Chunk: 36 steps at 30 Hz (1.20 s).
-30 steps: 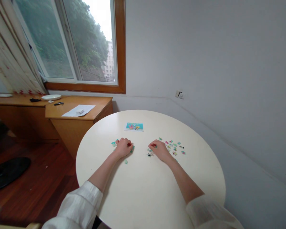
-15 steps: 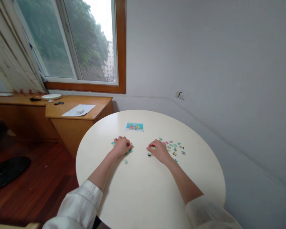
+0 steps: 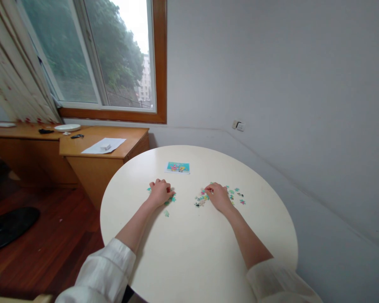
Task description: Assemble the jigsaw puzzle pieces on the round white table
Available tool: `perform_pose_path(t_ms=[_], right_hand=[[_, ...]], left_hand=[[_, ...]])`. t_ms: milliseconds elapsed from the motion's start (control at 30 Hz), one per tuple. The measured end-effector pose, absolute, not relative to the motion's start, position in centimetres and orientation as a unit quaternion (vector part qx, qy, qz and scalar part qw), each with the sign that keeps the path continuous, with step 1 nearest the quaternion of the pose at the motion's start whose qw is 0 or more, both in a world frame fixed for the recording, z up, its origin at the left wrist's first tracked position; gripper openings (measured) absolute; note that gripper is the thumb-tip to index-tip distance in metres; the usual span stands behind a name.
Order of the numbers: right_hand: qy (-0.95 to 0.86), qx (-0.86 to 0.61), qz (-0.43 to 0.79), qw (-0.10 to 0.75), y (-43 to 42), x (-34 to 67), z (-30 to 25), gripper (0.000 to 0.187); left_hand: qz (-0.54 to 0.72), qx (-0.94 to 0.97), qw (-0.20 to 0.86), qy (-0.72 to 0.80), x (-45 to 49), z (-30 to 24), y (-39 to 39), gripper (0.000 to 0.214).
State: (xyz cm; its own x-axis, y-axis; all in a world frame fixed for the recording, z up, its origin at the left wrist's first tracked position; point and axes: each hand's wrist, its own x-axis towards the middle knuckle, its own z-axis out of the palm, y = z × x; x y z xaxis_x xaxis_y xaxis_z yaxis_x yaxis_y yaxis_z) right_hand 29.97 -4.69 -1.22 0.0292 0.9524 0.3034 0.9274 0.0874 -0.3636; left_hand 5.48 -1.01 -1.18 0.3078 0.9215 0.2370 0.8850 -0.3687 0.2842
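My left hand [image 3: 160,192] rests on the round table among green-blue jigsaw puzzle pieces [image 3: 173,199], partly covering them. Its fingers are curled and pinched together; what lies between the fingertips is too small to make out. A loose pale green piece [image 3: 166,213] lies nearer to me. To the right, my right hand [image 3: 219,196] is closed in a pinch above mixed-colour puzzle pieces. At its fingertips is a pink puzzle piece [image 3: 203,192], though the grip is partly hidden. More pieces [image 3: 242,202] lie scattered right of that hand. A dark-and-white piece [image 3: 196,205] sits left of its wrist.
A picture card [image 3: 178,167] with cartoon figures lies beyond my hands on the cream table [image 3: 189,252]. Left of the table stands a wooden desk [image 3: 135,139] bearing paper [image 3: 113,144] and a white plate [image 3: 68,127]. A wall rises behind, with a window at left.
My right hand has shifted a little to the right and away from me, uncovering puzzle pieces at its left and covering others. My left hand is nearly still.
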Motion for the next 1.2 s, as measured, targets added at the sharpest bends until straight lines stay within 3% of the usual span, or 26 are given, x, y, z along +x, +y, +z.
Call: perform_pose_path(t_ms=[600, 900, 1200], right_hand=[[-0.682, -0.701, 0.014, 0.21, -4.4, 29.8, -1.8, 0.021], [-0.666, -0.663, 0.091, 0.33, -3.9, 29.8, -2.2, 0.008], [-0.581, -0.619, 0.255, 0.462, -4.1, 31.9, -0.5, 0.022]], left_hand=[[0.223, 0.782, 0.054, 0.58, 6.0, -1.2, -1.1, 0.024], [0.23, 0.779, 0.061, 0.58, 6.1, -1.1, -1.1, 0.024], [0.235, 0.774, 0.072, 0.583, 6.2, -0.9, -1.2, 0.025]])
